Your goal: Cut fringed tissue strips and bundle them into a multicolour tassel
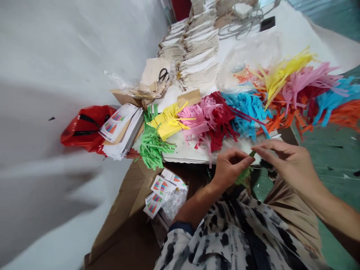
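Note:
Close to my body, just off the table's front edge, my left hand [232, 167] pinches a green tissue paper tassel [244, 176], whose fringe hangs below the fingers. My right hand [287, 161] closes thumb and forefinger on the tassel's narrow top end. On the table [182, 153] in front lie fringed paper bunches: green [154, 144], yellow [168, 122], pink [201, 116], dark red [221, 123] and blue [246, 108]. Further right are more bunches, among them yellow [289, 73], pink [309, 84] and orange [344, 114].
A red plastic bag [87, 129] and a stack of printed cards [120, 129] sit at the left. Below, an open cardboard box [120, 213] holds printed packets [161, 187]. Behind stand stacks of paper [201, 56], black-handled scissors [163, 75] and coiled cable [242, 26].

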`<state>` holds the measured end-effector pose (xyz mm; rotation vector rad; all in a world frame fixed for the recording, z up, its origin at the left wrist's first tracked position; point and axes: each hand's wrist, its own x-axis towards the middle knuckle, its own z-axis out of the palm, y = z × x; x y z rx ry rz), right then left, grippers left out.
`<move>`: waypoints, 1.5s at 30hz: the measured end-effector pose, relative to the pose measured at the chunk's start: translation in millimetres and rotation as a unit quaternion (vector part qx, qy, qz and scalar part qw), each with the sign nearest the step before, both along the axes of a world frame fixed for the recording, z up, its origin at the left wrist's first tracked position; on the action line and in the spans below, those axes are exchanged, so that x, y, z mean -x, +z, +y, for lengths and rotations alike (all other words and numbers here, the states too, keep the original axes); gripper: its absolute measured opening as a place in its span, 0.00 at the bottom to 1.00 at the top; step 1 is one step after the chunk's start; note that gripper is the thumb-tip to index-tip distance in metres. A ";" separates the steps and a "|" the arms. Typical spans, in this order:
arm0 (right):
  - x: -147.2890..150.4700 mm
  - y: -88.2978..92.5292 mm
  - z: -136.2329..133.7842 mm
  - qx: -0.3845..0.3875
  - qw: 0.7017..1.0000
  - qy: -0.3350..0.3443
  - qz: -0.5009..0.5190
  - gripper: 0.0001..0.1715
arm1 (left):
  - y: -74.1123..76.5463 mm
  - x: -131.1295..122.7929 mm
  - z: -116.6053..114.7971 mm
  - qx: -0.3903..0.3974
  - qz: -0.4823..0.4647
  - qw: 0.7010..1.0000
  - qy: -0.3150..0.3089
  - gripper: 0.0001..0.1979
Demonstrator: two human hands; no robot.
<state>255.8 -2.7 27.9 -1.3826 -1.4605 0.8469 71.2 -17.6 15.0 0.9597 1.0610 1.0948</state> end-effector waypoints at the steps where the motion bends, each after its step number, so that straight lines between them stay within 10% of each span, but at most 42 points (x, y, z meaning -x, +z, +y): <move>1: -4.3 -5.0 6.8 -0.014 1.000 -0.024 -0.013 0.20 | -6.4 1.1 -1.9 0.021 0.009 1.000 0.004 0.23; 7: -20.1 -40.6 58.1 -0.129 0.945 0.020 -0.300 0.17 | -27.8 11.6 -1.3 0.024 0.049 0.998 0.019 0.22; 14: -0.2 -53.5 72.3 -0.107 0.915 0.080 -0.381 0.21 | -27.3 20.9 13.2 0.027 0.015 0.999 -0.021 0.23; 24: 3.5 -5.6 31.8 -0.042 0.994 0.023 -0.094 0.19 | 5.9 14.3 24.3 -0.015 -0.025 1.000 -0.002 0.18; 30: 12.8 12.7 8.1 -0.015 0.994 -0.016 0.108 0.09 | 22.6 -3.7 18.0 -0.071 -0.021 0.997 0.007 0.18; 45: 17.2 12.5 -5.9 -0.060 0.987 -0.052 0.143 0.07 | 31.8 -17.5 7.9 -0.098 -0.023 0.995 0.017 0.12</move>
